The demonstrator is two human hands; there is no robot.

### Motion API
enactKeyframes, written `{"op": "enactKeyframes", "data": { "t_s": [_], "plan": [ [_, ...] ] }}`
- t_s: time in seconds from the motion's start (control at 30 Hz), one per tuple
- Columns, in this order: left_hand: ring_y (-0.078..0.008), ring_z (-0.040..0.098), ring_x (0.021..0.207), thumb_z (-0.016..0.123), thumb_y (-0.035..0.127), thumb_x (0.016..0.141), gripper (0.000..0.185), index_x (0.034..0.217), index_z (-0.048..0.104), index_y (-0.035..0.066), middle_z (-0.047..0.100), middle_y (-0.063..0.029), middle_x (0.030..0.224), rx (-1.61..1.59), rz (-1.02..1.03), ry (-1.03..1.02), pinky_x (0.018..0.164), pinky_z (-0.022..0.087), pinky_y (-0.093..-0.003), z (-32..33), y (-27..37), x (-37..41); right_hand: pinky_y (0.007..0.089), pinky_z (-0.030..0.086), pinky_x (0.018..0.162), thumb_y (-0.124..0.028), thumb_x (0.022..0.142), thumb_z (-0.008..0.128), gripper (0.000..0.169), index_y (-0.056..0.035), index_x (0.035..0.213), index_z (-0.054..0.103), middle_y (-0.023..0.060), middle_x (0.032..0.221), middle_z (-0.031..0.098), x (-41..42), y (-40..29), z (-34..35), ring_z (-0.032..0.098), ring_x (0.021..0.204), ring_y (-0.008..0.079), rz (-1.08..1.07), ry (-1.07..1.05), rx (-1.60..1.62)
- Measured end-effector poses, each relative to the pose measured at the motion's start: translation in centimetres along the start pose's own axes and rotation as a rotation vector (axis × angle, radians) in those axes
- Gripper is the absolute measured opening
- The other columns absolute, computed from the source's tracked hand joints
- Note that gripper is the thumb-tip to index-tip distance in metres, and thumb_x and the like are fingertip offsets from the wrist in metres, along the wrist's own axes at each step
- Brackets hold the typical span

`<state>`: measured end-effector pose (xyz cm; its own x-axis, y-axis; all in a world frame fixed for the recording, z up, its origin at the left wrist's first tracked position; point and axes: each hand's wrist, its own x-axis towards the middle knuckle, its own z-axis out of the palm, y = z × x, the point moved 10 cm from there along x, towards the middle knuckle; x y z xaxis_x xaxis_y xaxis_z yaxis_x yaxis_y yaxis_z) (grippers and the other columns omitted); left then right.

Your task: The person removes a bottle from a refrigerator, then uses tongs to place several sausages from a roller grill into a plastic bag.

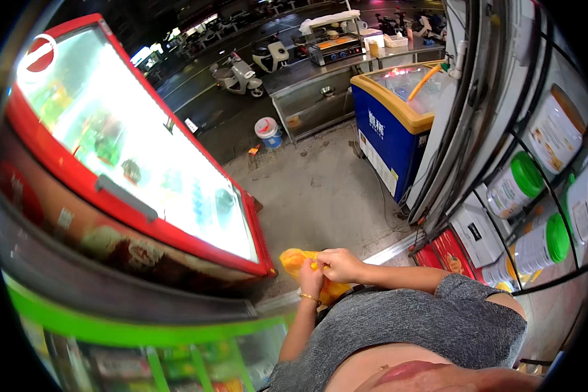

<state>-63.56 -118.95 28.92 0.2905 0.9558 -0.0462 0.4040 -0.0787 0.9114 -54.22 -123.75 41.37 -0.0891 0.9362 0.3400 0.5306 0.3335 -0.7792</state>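
Note:
Close in front of my body, both hands meet at a thin yellow-orange plastic bag. My left hand, with a gold bracelet at its wrist, pinches a gathered part of the bag. Right beside it, touching it, my right hand has its fingers closed on the same bunched plastic. Part of the bag bulges out left of the hands, and more of it hangs below between my arms. What the bag contains cannot be made out.
A lit red-framed drinks fridge stands at the left, above a green-edged display cooler. Ahead are a blue chest freezer, a paint bucket and a steel counter. Shelves with green-lidded tubs flank the right.

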Motion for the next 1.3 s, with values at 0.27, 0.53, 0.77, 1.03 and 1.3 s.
{"op": "enactKeyframes", "data": {
  "t_s": [0.27, 0.53, 0.77, 1.03, 1.3],
  "plan": [
    [-0.0085, 0.052, 0.068, 0.066, 0.01, 0.07, 0.015, 0.081, 0.058, 0.003, 0.058, -0.0006, 0.075, -0.059, -0.053, -0.45, 0.063, 0.043, -0.0224, 4.7, 4.4, 23.6, 0.033, 0.046, 0.066, -0.005, 0.066, 0.054, 0.019, -0.0031, 0.084, 0.056, 0.0121, 0.077, 0.057, 16.6, 17.4, -8.5, 0.057, 0.071, 0.0253, 0.228, 0.138, -0.107],
    [-0.0039, 0.048, 0.063, 0.068, 0.019, 0.074, 0.022, 0.09, 0.062, 0.005, 0.055, 0.0023, 0.071, -0.362, -0.223, -0.773, 0.056, 0.038, -0.0171, 11.6, 10.0, 42.3, 0.0247, 0.047, 0.061, -0.002, 0.08, 0.044, 0.017, -0.0003, 0.092, 0.055, 0.0076, 0.078, 0.058, 25.7, 34.9, -13.8, 0.057, 0.068, 0.0155, 0.786, 0.36, 1.001],
    [-0.0004, 0.036, 0.054, 0.07, 0.019, 0.074, 0.032, 0.1, 0.06, 0.003, 0.044, 0.0084, 0.061, 0.008, 0.075, -0.943, 0.047, 0.029, -0.0164, 19.2, 10.9, 57.5, 0.0199, 0.043, 0.057, -0.002, 0.071, 0.052, 0.016, 0.0015, 0.085, 0.059, 0.0056, 0.074, 0.06, 39.1, 40.3, -23.0, 0.055, 0.065, 0.0094, 0.612, 0.125, 0.609],
    [-0.0095, 0.055, 0.086, 0.065, 0.008, 0.072, 0.034, 0.104, 0.055, 0.002, 0.061, -0.0029, 0.092, -0.19, 0.504, -0.467, 0.076, 0.044, -0.0245, 22.4, 18.4, 77.9, 0.0257, 0.045, 0.067, -0.005, 0.071, 0.058, 0.014, -0.004, 0.084, 0.063, 0.008, 0.072, 0.063, 60.2, 46.5, -30.6, 0.058, 0.071, 0.013, 0.186, -0.142, 0.065],
    [-0.0124, 0.054, 0.087, 0.063, 0.007, 0.077, 0.019, 0.094, 0.058, 0.0, 0.058, -0.0031, 0.092, -0.301, 0.265, -0.416, 0.078, 0.043, -0.0269, 28.4, 20.4, 94.4, 0.0242, 0.045, 0.068, 0.0, 0.073, 0.054, 0.015, 0.0028, 0.085, 0.061, 0.0046, 0.078, 0.061, 71.0, 62.9, -38.7, 0.056, 0.074, 0.0113, 0.541, 0.089, 0.709]
  ]
}}
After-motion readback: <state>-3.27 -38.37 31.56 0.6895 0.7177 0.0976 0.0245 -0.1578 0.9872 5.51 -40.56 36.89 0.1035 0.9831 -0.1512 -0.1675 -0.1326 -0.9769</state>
